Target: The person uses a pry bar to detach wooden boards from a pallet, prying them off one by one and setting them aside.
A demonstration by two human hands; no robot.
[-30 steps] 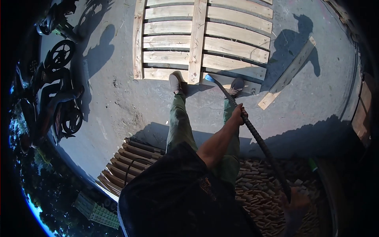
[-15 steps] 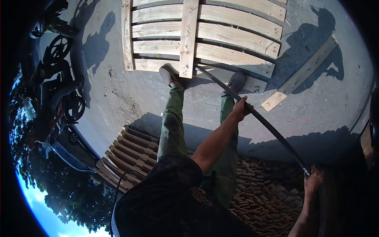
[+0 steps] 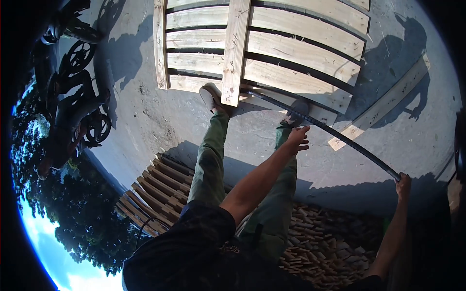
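Observation:
A long, dark, ridged metal bar (image 3: 335,132) runs diagonally from the wooden pallet to my right hand. Its far tip lies at the pallet's near edge, beside the middle crosspiece (image 3: 235,53); the very end is hidden under a slat. My right hand (image 3: 403,184) is closed around the bar's near end. Just below the bar, my left hand (image 3: 297,139) is held with fingers apart and nothing in it. The slatted pallet (image 3: 301,51) lies flat on the concrete, with bent nails sticking out of its crosspiece and slats. My shoes (image 3: 210,97) are at its near edge.
A loose nailed board (image 3: 383,102) lies on the concrete to the right. Stacked slatted wood (image 3: 158,189) and a heap of short wood pieces (image 3: 315,237) are close to my legs. At the left are motorbikes (image 3: 80,56) and a person (image 3: 73,111).
My left hand has let go of the bar and opened. My right hand has moved up and to the right with the bar's near end, so the bar slopes less steeply.

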